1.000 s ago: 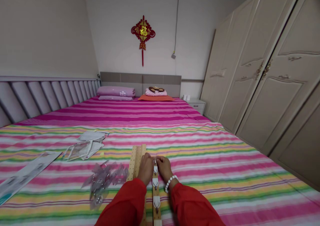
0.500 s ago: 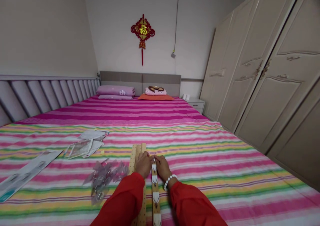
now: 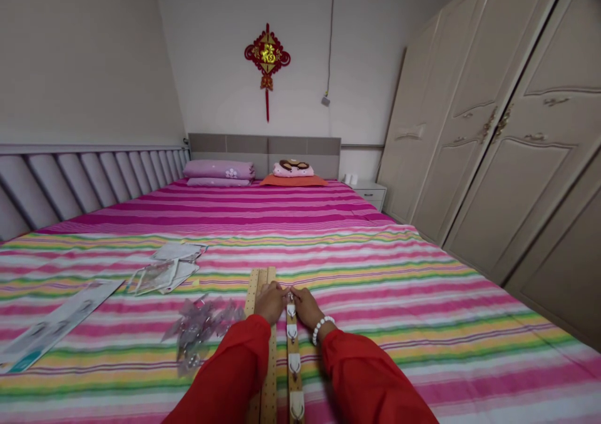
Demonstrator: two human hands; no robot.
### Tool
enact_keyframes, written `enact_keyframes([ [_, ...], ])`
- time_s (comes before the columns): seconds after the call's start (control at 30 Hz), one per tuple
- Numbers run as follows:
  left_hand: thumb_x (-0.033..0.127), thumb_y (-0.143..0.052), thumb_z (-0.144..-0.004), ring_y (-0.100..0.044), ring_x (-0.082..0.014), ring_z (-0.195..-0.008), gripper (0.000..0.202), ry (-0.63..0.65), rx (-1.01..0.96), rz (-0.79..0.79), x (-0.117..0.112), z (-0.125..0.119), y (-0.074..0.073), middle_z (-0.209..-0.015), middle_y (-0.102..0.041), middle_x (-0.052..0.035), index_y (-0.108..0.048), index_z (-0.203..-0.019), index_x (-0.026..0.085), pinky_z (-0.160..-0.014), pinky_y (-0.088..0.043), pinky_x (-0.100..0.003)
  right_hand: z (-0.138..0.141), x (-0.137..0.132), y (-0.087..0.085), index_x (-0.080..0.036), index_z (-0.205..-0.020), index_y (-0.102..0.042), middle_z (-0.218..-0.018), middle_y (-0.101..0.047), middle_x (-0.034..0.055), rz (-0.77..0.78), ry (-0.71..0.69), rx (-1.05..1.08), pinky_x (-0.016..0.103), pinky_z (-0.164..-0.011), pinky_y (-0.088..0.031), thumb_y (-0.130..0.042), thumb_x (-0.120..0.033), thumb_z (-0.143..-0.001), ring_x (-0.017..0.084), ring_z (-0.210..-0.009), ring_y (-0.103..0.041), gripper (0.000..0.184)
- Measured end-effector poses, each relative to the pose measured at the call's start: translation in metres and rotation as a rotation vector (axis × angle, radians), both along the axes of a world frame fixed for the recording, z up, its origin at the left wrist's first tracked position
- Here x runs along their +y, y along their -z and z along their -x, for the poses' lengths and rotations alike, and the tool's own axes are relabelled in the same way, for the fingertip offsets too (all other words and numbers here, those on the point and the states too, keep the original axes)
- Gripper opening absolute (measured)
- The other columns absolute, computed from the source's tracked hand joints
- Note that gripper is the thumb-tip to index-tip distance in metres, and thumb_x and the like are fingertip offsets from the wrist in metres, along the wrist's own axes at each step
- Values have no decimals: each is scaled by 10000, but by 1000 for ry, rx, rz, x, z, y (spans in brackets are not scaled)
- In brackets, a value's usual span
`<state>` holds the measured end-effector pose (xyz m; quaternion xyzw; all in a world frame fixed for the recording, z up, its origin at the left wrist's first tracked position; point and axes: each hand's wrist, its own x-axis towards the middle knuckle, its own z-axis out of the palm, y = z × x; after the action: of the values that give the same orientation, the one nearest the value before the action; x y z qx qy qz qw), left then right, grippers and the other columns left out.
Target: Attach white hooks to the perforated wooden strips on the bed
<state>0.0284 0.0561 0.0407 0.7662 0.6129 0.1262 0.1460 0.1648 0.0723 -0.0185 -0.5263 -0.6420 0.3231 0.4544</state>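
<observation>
A narrow wooden strip (image 3: 295,383) lies lengthwise in front of me, with several white adhesive hooks (image 3: 293,362) in a row along it. At its far end, the fingertips of my left hand (image 3: 270,304) and my right hand (image 3: 307,308) meet, closed on a small hook (image 3: 290,297). Fingers partly hide that hook, so its exact seating on the strip cannot be told. Left of the strip, partly beneath my left hand and sleeve, are wooden slats with small holes (image 3: 268,374). A white bead bracelet (image 3: 323,328) circles my right wrist.
Clear plastic pieces with hooks (image 3: 195,333) are piled left of my left arm. Farther left lie flat packets (image 3: 164,274) and a long packaging card (image 3: 61,324). The striped sheet (image 3: 422,324) covers the bed; wardrobes (image 3: 507,161) stand at the right.
The view has shifted slightly, so the strip and hooks sit a little higher in the picture. Both hands keep the same hold at the strip's far end.
</observation>
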Motion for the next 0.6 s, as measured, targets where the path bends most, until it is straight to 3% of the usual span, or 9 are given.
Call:
enact_keyframes([
  [0.17,351,-504,-858,-492,-223,-1066,255,-59,-88,-14,0,-1,2,-1116,-602,-25,-747,-919,305,-938,-319,-329,-3,0,2,-192,-665,-730,-585,-586,26,6,-21,12,295,-690,-436,-524,-181,-768,202,-677,-557,231],
  [0.3,335,-533,-840,-500,-208,-1061,230,-82,-137,-2,2,0,7,-1123,-611,-7,-744,-932,326,-943,-328,-310,-4,0,4,-201,-671,-740,-627,-650,39,22,-28,55,324,-724,-458,-540,-249,-764,224,-720,-593,225],
  [0.5,239,-514,-835,-509,-211,-1087,290,-72,-223,-28,3,4,10,-1158,-630,-27,-731,-1014,310,-995,-319,-334,-8,-7,4,-200,-924,-750,-795,-711,59,26,19,139,333,-760,-481,-540,-312,-754,227,-807,-628,293],
  [0.6,179,-500,-815,-533,-196,-1105,342,-18,-299,-23,0,6,4,-1119,-652,-45,-718,-1060,275,-1018,-330,-313,-10,-15,4,-168,-1103,-690,-671,-669,28,73,47,209,321,-645,-488,-512,-332,-763,199,-651,-604,418],
])
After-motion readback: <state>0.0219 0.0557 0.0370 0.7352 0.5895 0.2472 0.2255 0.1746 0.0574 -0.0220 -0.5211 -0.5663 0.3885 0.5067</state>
